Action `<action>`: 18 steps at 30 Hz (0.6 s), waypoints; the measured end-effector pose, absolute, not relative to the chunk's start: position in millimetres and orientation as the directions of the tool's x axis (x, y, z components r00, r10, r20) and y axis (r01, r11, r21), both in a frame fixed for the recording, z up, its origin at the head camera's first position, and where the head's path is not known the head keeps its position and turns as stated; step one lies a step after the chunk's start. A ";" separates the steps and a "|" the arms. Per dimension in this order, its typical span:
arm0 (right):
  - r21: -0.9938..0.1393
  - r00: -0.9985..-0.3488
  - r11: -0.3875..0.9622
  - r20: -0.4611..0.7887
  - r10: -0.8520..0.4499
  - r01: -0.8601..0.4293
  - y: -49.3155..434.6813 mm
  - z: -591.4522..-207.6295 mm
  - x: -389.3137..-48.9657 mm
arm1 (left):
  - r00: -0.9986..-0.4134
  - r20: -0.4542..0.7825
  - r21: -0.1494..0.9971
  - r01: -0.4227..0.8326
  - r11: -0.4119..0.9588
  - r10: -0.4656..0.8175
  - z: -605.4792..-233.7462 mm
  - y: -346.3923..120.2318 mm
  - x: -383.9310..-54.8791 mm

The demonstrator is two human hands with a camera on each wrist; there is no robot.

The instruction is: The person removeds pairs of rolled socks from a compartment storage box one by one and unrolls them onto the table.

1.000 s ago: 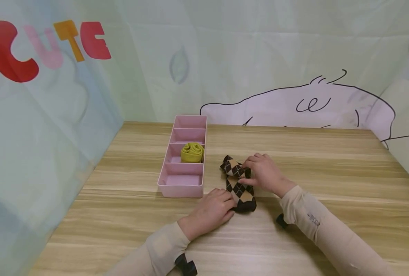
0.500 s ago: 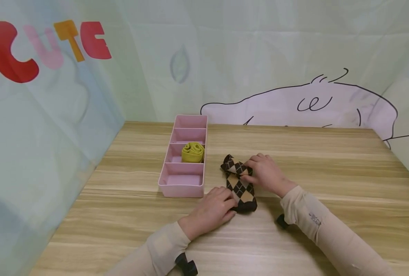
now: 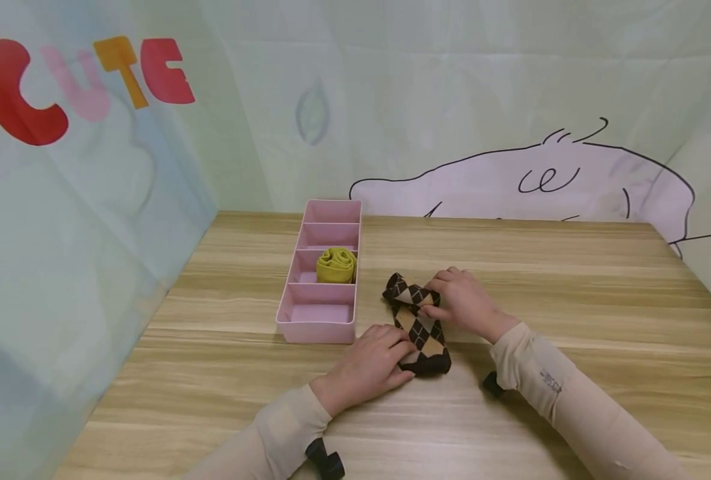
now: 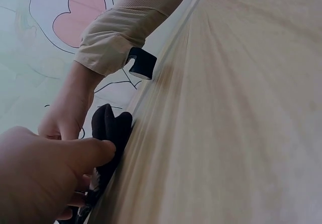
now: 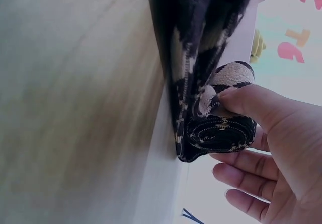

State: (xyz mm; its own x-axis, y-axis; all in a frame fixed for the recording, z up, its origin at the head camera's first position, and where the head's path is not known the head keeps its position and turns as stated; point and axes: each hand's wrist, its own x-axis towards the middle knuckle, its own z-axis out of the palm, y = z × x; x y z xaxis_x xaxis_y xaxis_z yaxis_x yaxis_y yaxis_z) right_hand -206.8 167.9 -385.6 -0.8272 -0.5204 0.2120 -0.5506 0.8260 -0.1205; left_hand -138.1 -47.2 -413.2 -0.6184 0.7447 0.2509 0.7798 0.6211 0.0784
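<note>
An argyle sock [image 3: 421, 327] in black, tan and grey lies on the table, its far end rolled up and its near part flat. My right hand [image 3: 463, 300] holds the roll; in the right wrist view the thumb presses on the rolled layers [image 5: 221, 133], with fingers behind them. The left hand [image 3: 367, 363] holds the near left edge of the sock. Seen from the left wrist, its thumb lies against the black end [image 4: 113, 128], with other fingers partly hidden behind the sock.
Left of the sock stands a pink divided box [image 3: 316, 332]. A rolled yellow-green cloth [image 3: 335, 265] sits in its second compartment from the front. The wooden table [image 3: 541, 260] runs back to a printed fabric backdrop [image 3: 259, 120].
The sock's near end has shifted slightly toward me and to the right. Both hands keep nearly the same places on it; the box has not moved.
</note>
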 end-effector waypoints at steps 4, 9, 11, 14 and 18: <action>-0.130 -0.826 0.825 0.224 -0.517 -0.551 168.4 -385.2 -209.2 | -0.620 0.231 0.073 0.780 0.622 0.750 -412.0 -47.8 -137.7; -0.120 -0.829 0.831 0.234 -0.507 -0.542 168.5 -384.6 -211.8 | -0.616 0.218 0.058 0.783 0.620 0.757 -409.6 -48.3 -136.5; -0.113 -0.835 0.839 0.234 -0.498 -0.532 168.3 -384.2 -212.9 | -0.613 0.215 0.055 0.785 0.618 0.760 -408.8 -48.2 -136.2; -0.107 -0.849 0.854 0.227 -0.478 -0.509 167.7 -383.8 -215.2 | -0.609 0.219 0.052 0.787 0.615 0.762 -408.4 -48.0 -135.8; -0.111 -0.866 0.871 0.222 -0.448 -0.479 167.3 -383.8 -219.6 | -0.605 0.237 0.055 0.790 0.611 0.760 -408.5 -48.0 -135.2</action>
State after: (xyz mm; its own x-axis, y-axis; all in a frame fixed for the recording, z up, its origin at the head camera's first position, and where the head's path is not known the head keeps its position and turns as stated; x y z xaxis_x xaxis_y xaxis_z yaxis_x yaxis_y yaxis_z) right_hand -219.6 167.3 -383.8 -0.8661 -0.4479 0.2218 -0.4787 0.8710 -0.1106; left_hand -135.2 -48.0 -408.5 -0.6048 0.7604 0.2368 0.7897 0.6110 0.0551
